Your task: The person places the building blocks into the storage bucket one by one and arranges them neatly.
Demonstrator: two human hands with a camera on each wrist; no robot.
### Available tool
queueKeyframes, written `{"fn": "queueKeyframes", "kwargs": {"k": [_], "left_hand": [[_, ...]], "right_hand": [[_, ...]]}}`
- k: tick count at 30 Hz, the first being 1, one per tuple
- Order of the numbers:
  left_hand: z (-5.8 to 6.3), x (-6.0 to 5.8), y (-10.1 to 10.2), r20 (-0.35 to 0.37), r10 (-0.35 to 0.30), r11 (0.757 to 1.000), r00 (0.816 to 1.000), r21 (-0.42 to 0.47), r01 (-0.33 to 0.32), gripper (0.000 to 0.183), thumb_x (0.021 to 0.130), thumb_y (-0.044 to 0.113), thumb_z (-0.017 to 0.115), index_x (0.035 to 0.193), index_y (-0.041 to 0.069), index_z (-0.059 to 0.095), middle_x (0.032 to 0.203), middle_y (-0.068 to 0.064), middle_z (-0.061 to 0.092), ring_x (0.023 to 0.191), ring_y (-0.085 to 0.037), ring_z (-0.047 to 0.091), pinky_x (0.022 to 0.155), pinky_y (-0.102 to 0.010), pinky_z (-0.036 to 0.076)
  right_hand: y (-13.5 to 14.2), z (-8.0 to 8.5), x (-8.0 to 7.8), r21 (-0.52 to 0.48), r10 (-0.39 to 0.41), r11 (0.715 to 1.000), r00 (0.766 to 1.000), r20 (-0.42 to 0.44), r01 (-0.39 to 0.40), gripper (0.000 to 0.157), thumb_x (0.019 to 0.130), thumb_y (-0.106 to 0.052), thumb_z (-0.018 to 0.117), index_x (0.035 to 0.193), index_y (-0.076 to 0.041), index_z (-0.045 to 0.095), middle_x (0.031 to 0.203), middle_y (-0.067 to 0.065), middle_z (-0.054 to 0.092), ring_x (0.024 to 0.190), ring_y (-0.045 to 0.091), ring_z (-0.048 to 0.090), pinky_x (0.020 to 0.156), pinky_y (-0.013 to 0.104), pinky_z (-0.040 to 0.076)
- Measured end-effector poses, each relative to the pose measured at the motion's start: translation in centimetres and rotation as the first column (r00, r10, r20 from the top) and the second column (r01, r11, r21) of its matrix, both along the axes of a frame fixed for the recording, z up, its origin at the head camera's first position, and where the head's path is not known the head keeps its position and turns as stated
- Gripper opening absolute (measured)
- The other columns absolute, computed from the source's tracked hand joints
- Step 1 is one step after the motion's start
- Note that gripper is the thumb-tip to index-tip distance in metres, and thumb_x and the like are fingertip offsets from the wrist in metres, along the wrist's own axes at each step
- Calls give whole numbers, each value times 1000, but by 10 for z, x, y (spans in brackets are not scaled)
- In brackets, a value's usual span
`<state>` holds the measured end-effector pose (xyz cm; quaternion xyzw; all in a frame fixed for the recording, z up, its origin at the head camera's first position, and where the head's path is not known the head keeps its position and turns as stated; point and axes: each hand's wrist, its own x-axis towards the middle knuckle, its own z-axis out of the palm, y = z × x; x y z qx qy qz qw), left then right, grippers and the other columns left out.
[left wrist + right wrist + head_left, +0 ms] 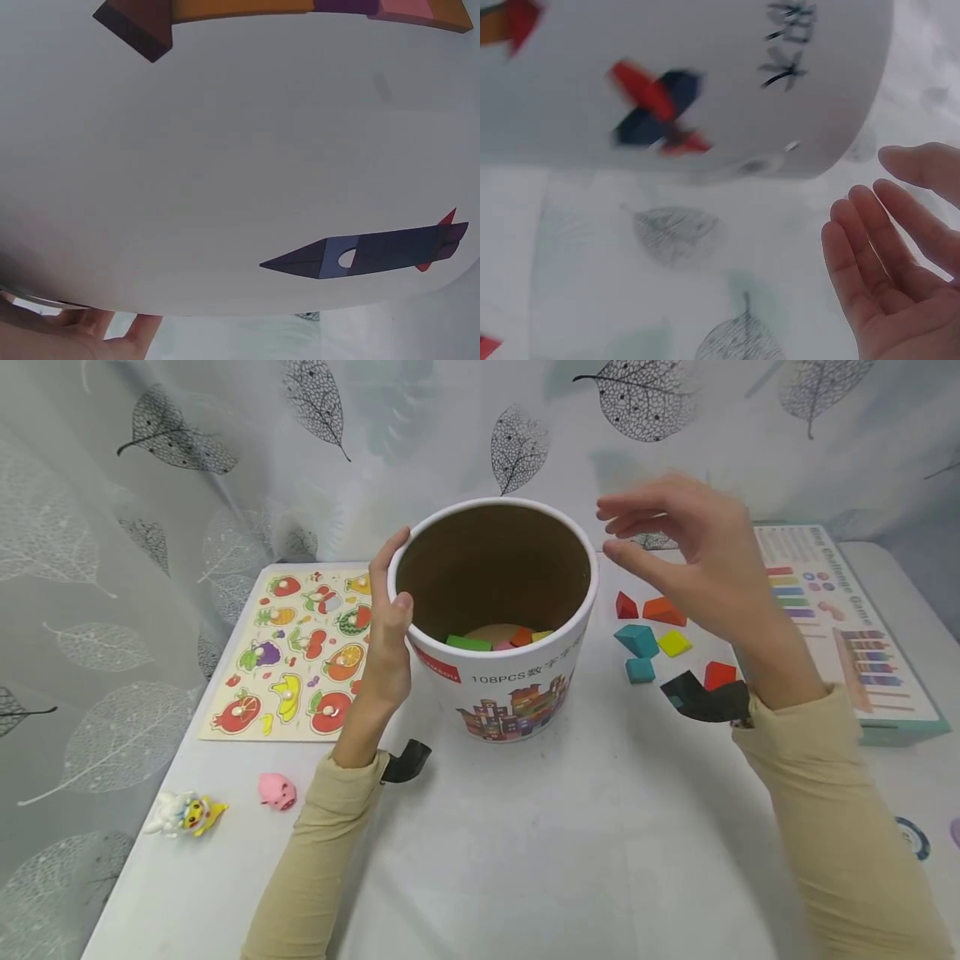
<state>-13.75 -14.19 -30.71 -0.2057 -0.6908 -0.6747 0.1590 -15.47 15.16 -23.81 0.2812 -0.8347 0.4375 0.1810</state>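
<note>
A tall white round bucket (517,693) with printed pictures and lettering stands mid-table; its mouth faces up toward the head camera. Inside, several coloured blocks (469,643) lie at the bottom, partly hidden by the front wall. My left hand (388,631) holds the bucket at its left rim, thumb tip on the rim and fingers along the outside. Raised at the right of the bucket is my right hand (686,543), with nothing in its bent, spread fingers (855,262) and apart from the wall. Under it lie loose blocks, among them a teal one (637,641) and a yellow one (674,643).
A wooden fruit puzzle board (300,652) lies at the left. Before it are a pink pig figure (277,791) and a white-and-yellow toy figure (184,814). A game box (862,635) sits at the right. Behind everything hangs a leaf-patterned curtain (450,435).
</note>
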Motion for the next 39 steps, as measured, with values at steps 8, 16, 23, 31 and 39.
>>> {"fn": "queueKeyframes", "kwargs": {"k": [8,16,23,31,39], "left_hand": [[0,0,0,1,-17,1000,1000,9,17,91,81,73,50,151,21,23,146,-5,40,133,-27,40,108,-58,36],[1,0,0,-2,-23,1000,1000,16,23,93,80,75,51,151,21,23,146,-6,39,133,-28,40,109,-60,33],[0,0,0,-2,-24,1000,1000,13,24,92,81,73,50,151,21,23,147,-7,39,134,-29,39,109,-60,33],[0,0,-2,-6,-24,999,1000,25,24,92,81,73,52,151,21,23,146,-8,39,134,-30,38,109,-60,32],[0,-1,0,-15,-21,1000,1000,13,21,91,82,71,51,151,20,23,146,-7,39,133,-29,40,108,-59,34]], "right_hand": [[38,-60,6,248,-48,968,996,72,29,42,80,-4,78,120,-11,68,115,4,66,100,3,60,89,1,38],[59,-115,3,435,41,887,966,255,-153,34,79,-1,77,112,-4,68,113,12,63,108,26,57,92,44,50],[70,-134,5,478,6,868,965,262,-135,37,77,-3,79,113,-4,70,104,9,66,91,21,60,81,41,55],[75,-129,7,417,-8,905,976,216,-85,39,73,-2,82,111,-8,71,103,4,69,86,17,62,78,13,46],[63,-67,4,289,-73,955,997,18,65,47,74,0,81,119,-7,69,110,7,66,94,-6,57,87,2,37]]}}
